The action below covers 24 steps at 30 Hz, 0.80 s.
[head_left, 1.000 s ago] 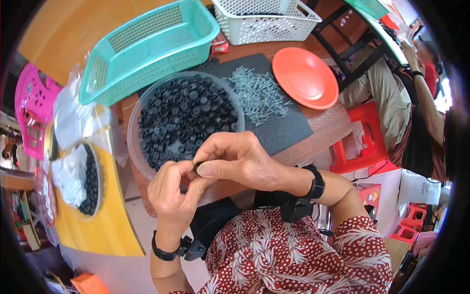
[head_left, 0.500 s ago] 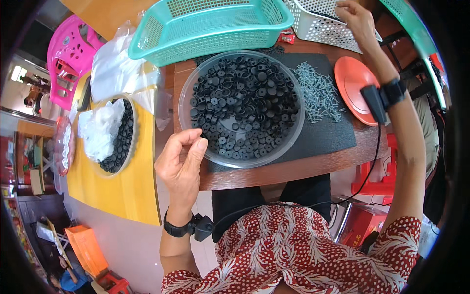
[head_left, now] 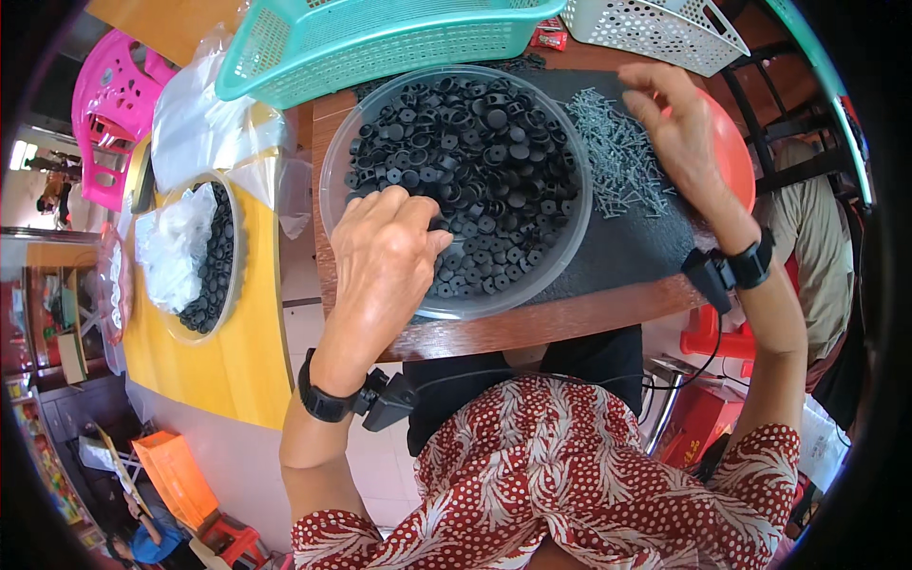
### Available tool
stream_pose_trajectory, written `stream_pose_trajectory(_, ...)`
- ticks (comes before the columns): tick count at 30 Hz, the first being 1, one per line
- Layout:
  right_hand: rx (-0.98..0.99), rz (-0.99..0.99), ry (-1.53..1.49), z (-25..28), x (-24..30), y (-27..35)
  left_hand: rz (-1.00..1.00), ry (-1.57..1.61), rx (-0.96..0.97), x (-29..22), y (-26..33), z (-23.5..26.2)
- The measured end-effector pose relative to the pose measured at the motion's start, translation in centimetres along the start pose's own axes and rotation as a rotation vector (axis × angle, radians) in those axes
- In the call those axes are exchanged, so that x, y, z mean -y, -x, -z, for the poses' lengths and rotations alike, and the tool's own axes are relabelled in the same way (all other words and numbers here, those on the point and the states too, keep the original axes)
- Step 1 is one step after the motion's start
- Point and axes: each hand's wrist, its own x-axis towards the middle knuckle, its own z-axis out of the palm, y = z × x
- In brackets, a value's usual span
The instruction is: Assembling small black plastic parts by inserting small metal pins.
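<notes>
A round clear plastic tub (head_left: 334, 152) on the brown table holds a heap of small black plastic caps (head_left: 465, 142), some ring-like, some with a hole in the middle. My left hand (head_left: 385, 242) is over its near left side, back up and fingers curled closed. Between thumb and forefinger a small black plastic cap (head_left: 438, 224) shows; the other fingertips are hidden. A pile of silvery screws (head_left: 613, 147) lies on a dark mat (head_left: 627, 242) right of the tub. Beside the screws hovers my right hand (head_left: 679, 128), fingers bent and apart, nothing visible in them.
Behind my right hand is a red plastic lid (head_left: 731, 157). Beyond the tub stand a green basket (head_left: 380, 59) and a white basket (head_left: 655, 38). A yellow table (head_left: 209, 375) on the left bears clear bags (head_left: 214, 123) and another tub (head_left: 237, 275) of black parts.
My left hand has moved forward over the tub, turning its back upward. My right hand has come back from the white basket to beside the screws. The view has shifted slightly.
</notes>
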Motion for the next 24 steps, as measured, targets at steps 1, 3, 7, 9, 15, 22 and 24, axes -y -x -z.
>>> stream_pose_trajectory(1,0.043,-0.025,-0.064,0.3,0.4,0.9,-0.020,0.018,0.002,0.0,-0.2,-0.3)
stream_pose_trajectory(3,0.018,0.015,-0.084,0.1,0.9,2.3,-0.085,-0.084,0.084,-0.1,-0.7,-0.6)
stream_pose_trajectory(7,-0.013,0.059,-0.091,0.4,1.4,4.1,-0.062,-0.102,0.098,-0.4,-0.3,-0.4)
stream_pose_trajectory(9,0.056,0.039,-0.169,1.2,2.1,5.2,-0.008,-0.061,0.114,-0.3,-0.3,-0.5)
stream_pose_trajectory(15,0.220,0.182,-0.039,2.0,2.9,7.6,0.296,0.225,0.048,-1.3,0.2,0.0)
stream_pose_trajectory(22,0.287,0.282,0.146,1.7,2.9,7.8,0.352,0.581,-0.098,-1.3,2.1,0.7)
stream_pose_trajectory(24,0.300,0.327,0.151,1.7,3.2,7.7,0.384,0.667,-0.125,-1.2,2.6,0.8)
